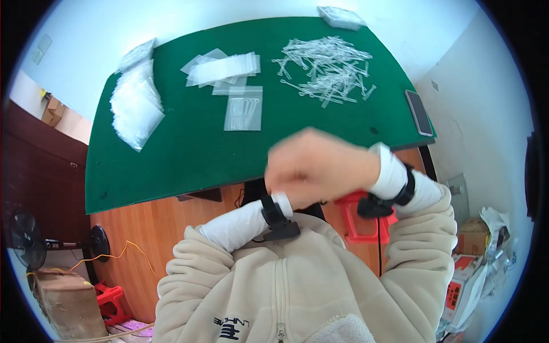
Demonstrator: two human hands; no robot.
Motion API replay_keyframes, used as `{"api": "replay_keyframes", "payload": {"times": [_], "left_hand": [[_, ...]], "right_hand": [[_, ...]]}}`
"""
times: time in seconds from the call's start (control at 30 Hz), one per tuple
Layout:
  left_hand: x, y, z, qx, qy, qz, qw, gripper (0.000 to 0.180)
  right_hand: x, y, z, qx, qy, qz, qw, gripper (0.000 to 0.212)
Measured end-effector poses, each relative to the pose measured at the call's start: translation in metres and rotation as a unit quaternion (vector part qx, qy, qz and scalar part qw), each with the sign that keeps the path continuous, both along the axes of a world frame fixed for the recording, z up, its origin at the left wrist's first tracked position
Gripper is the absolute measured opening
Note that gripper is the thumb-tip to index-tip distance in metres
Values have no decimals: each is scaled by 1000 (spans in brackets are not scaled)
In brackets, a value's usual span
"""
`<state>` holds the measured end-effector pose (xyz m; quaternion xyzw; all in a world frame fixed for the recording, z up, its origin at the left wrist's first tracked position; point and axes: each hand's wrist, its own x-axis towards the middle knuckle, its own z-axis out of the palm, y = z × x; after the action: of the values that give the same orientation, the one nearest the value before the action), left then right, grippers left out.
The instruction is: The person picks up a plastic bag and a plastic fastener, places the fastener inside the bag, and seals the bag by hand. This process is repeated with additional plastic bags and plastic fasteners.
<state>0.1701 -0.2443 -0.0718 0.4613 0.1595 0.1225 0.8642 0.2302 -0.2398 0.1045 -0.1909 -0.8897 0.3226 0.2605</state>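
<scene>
My right hand (323, 163) is blurred and crosses in front of my body at the table's near edge, its back toward me and its fingers hidden. My left hand (298, 197) lies mostly behind and below it, close to or touching it; its fingers do not show. Beyond them on the green tabletop (189, 146) lies a clear zip bag (243, 108) with several thin clear sticks inside. Behind that bag is a fanned stack of empty zip bags (223, 70). To the right spreads a loose pile of clear plastic sticks with looped ends (329, 68).
A heap of clear bags (136, 108) sits at the table's left, with a packet (341, 18) on the far right edge. A phone (418, 112) lies at the right edge. Below are a red stool (357, 231), a fan (27, 239) and cardboard boxes (68, 303).
</scene>
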Motion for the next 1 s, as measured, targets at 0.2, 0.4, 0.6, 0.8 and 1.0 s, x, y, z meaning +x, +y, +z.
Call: {"api": "replay_keyframes", "payload": {"times": [0.2, 0.4, 0.6, 0.8, 1.0], "left_hand": [[40, -12, -3, 127, -67, 20, 989, 21], [44, -11, -3, -1, -67, -39, 997, 22], [37, -23, 13, -85, 12, 10, 996, 19], [25, -21, 14, -95, -22, 43, 994, 19], [34, -49, 0, -39, -78, 199, 976, 14]], "right_hand": [[-7, 24, 69, 153, 217, -147, 953, 9], [-73, -11, 65, 78, 389, -57, 916, 9], [-91, -43, -7, 102, 384, -54, 916, 7], [-63, -55, -34, 71, 389, -105, 912, 10], [-40, -54, -35, 91, 342, -200, 914, 13]]}}
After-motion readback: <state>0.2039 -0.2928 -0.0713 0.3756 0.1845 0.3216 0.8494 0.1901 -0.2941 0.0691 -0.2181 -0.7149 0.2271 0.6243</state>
